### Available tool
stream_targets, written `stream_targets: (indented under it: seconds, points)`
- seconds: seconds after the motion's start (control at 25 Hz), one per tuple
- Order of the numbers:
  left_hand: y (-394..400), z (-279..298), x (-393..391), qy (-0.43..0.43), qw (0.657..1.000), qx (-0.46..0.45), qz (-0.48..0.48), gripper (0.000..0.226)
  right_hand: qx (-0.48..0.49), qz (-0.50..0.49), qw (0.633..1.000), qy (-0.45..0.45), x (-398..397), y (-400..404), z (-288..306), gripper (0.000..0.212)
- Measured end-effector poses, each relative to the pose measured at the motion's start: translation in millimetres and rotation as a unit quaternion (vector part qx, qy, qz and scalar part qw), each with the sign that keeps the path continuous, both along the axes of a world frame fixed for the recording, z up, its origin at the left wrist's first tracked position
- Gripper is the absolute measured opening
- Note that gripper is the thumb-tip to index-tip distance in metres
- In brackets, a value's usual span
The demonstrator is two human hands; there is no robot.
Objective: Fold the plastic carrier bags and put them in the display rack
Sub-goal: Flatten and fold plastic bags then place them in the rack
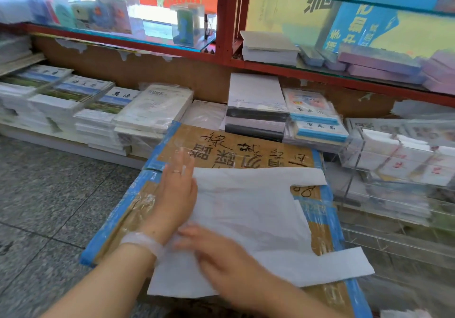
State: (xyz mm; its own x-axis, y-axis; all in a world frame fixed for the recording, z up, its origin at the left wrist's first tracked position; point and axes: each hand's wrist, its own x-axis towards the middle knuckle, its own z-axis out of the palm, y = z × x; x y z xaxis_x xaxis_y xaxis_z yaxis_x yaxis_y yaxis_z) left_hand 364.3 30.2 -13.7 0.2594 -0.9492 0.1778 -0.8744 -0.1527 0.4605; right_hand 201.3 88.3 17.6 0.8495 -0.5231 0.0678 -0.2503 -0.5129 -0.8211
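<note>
A white plastic carrier bag (248,221) lies flat on a taped cardboard box (236,150), its two handles pointing right. My left hand (176,194) lies flat with straight fingers at the bag's left edge, partly on the box. On the bag's near part my right hand (221,256) rests palm down, fingers stretched toward the left hand and blurred. A clear display rack (394,160) holding white folded items stands to the right of the box.
Stacks of books and paper (98,110) line the low shelf behind the box. Red-framed glass shelves (226,22) rise above them. Grey tiled floor (44,194) spreads to the left. Wire racks (398,243) sit at the lower right.
</note>
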Motion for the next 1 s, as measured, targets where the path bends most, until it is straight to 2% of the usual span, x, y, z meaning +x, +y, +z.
stream_targets:
  seconds: [0.08,0.12,0.2,0.24,0.4,0.56,0.68,0.76,0.84,0.92,1.0]
  points:
    - [9,-14,-3,-0.121,0.985,0.108,-0.051,0.057,-0.095,-0.138,0.983,0.074,-3,-36,0,0.048]
    - [12,-20,-2,-0.135,0.979,0.142,-0.053,0.069,-0.138,-0.161,0.966,0.146,0,-53,-6,0.047]
    - [12,-28,2,-0.142,0.975,0.164,-0.046,0.094,-0.204,-0.128,0.930,0.277,14,-76,-24,0.049]
    - [13,-30,4,-0.146,0.973,0.173,-0.045,0.098,-0.214,-0.110,0.918,0.316,20,-83,-34,0.051]
    - [8,-26,11,-0.153,0.962,0.225,-0.010,0.101,-0.212,-0.187,0.891,0.355,-4,-117,-57,0.052]
    - [5,-21,15,-0.166,0.950,0.262,0.024,0.097,-0.170,-0.322,0.830,0.423,-92,-153,-59,0.054]
    - [6,-18,18,-0.164,0.951,0.259,0.022,0.097,-0.131,-0.352,0.792,0.480,-136,-163,-47,0.054]
    - [10,-13,18,-0.156,0.960,0.230,0.025,0.087,-0.114,-0.399,0.789,0.454,-141,-158,-32,0.052]
    - [18,-5,9,-0.125,0.975,0.180,0.028,0.073,-0.163,-0.425,0.803,0.384,-129,-140,-16,0.052]
    - [30,-1,-13,-0.106,0.980,0.169,-0.003,0.064,-0.238,-0.347,0.843,0.335,-96,-103,-11,0.060]
    - [53,-6,-43,-0.128,0.973,0.178,-0.066,0.079,-0.289,-0.227,0.879,0.304,-61,-51,-25,0.074]
